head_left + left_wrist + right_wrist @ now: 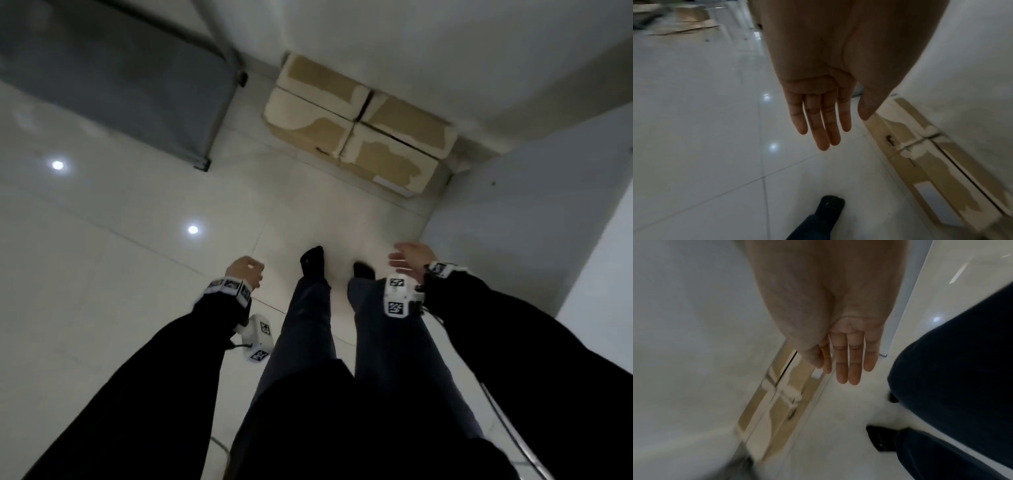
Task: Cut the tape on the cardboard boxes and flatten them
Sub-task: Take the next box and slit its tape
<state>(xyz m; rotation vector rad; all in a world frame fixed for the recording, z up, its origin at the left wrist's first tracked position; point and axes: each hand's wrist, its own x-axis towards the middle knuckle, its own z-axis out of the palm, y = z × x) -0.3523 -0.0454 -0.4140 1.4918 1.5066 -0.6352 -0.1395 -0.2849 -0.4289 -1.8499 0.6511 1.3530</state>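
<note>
A brown cardboard box [356,126] with pale torn tape strips lies flat on the white floor against the wall ahead of me; it also shows as the cardboard [931,155] and the cardboard [777,399] in the wrist views. My left hand [245,270] hangs above the floor, well short of the box, with straight fingers [824,126] and nothing in it. My right hand [409,257] is also empty, its fingers [849,363] straight and spread a little, nearer the box's right end but apart from it.
A grey metal-framed table [113,78] stands at the upper left. A white wall [513,205] closes the corner on the right. My shoes [313,260] stand on the glossy tiles. More flattened cardboard [688,24] lies far off.
</note>
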